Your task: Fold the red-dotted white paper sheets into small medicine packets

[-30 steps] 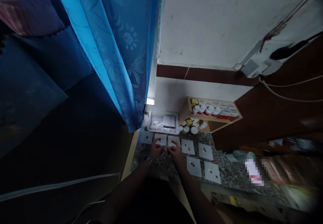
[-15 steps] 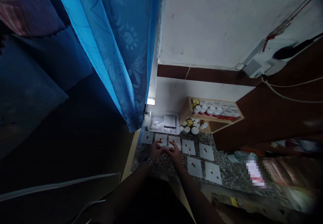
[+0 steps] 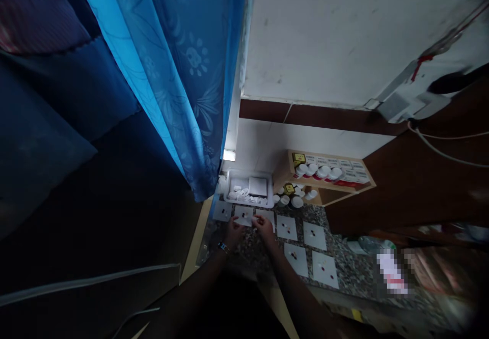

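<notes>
My left hand [image 3: 234, 233] is at the near left corner of a white paper square [image 3: 249, 210] with small dark and pale pills on it. Its thumb and fingers look apart, though the dim light blurs them. Pinched in my right hand [image 3: 264, 227] is a small white piece, apparently a folded paper packet [image 3: 254, 219], above the right side of that square. A second paper square [image 3: 269, 216] lies partly under the right hand. Others with pills lie around: one at far left [image 3: 222, 210], several to the right [image 3: 286, 227].
Behind the papers stands a clear plastic tray [image 3: 228, 189] with folded white packets [image 3: 242, 194] and a paper stack [image 3: 258, 186]. A wooden shelf [image 3: 324, 182] holds bottles and boxes. A blue curtain [image 3: 191, 100] hangs at left. A plastic bottle [image 3: 370, 244] lies on the granite counter [image 3: 344, 265].
My hands were close together over a small white piece of paper. They have moved apart, the left towards the pill paper's corner, the right with the white piece. The view has shifted slightly.
</notes>
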A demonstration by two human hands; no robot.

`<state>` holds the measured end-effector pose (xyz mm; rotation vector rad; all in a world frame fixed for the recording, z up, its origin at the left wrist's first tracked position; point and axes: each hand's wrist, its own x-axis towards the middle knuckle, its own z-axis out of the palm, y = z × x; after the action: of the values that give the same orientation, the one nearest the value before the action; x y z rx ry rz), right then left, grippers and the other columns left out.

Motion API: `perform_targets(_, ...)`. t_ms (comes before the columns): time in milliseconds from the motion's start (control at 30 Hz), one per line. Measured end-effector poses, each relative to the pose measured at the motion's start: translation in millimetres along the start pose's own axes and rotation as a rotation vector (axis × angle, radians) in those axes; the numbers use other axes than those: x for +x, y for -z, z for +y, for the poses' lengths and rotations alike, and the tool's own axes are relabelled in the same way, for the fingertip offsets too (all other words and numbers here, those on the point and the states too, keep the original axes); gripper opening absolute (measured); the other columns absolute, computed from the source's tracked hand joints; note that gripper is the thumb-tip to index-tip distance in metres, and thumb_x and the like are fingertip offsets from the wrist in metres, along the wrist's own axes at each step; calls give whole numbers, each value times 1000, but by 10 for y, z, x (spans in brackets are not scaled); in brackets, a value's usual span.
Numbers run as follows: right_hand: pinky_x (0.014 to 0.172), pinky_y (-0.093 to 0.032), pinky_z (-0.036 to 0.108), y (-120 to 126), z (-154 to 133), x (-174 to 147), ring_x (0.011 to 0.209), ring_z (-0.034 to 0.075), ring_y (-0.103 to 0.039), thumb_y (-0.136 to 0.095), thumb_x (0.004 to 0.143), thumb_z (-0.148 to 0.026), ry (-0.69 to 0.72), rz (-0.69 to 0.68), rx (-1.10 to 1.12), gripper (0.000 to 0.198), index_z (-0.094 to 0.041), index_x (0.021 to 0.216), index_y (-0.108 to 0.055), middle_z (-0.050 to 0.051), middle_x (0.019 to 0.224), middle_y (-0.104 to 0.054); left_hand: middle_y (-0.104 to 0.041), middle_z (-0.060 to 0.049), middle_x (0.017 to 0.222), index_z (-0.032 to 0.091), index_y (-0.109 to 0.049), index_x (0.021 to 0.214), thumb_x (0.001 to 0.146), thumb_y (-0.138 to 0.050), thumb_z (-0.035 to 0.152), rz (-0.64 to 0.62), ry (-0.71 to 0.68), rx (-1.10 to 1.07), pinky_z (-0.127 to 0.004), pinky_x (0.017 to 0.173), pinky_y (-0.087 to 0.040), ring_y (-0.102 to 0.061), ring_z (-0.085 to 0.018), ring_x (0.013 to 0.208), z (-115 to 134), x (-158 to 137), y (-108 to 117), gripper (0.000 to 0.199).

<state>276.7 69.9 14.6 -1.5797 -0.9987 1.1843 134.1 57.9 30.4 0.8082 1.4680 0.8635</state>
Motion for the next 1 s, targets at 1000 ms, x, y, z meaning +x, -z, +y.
perform_targets(1000, 91, -36, 38, 245, 582, -299, 107, 24, -49, -47, 74, -13, 339, 44, -967, 28, -21, 98, -61, 10, 111, -59, -53, 4, 56, 15, -56, 65, 64, -56, 18, -9, 40, 174, -21, 56, -40, -51, -11, 58, -420, -61, 255, 3)
